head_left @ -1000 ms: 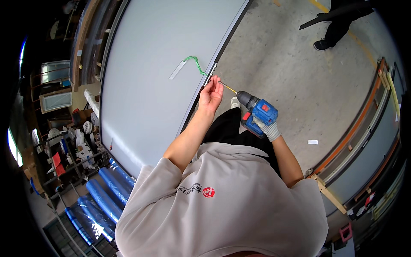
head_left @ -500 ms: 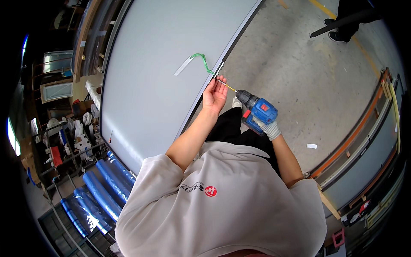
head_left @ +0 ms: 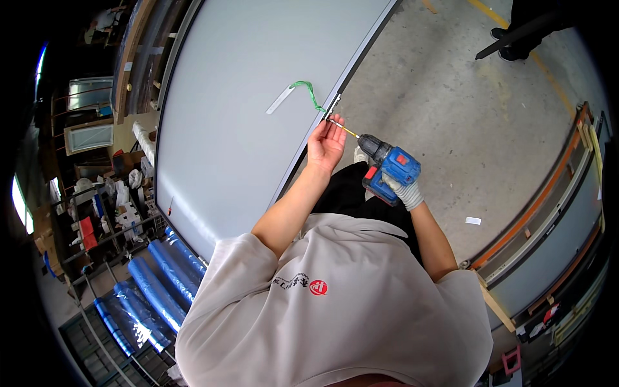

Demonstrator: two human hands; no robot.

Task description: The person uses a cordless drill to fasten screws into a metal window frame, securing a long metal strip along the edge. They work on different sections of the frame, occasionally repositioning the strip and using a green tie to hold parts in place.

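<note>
Well left of the left hand [head_left: 326, 151], a shelf rack [head_left: 135, 227] holds jumbled stock incl. a red item [head_left: 87, 232], blue film rolls [head_left: 155, 293] nearer the body; behind both hands, grey shirt [head_left: 361, 322] bears a round red logo [head_left: 318, 287] beside dark lettering. Gloved right hand [head_left: 405, 190] wraps round a blue cordless drill [head_left: 401, 166], its gold bit [head_left: 348, 131] running to the bare left hand's upturned, extended fingers at the edge of a grey panel [head_left: 238, 142]; cannot tell if they pinch anything. Versus a second ago, bit tip sits closer to panel edge, and co-worker's shoes [head_left: 509, 55], beyond the right hand, have shifted.
</note>
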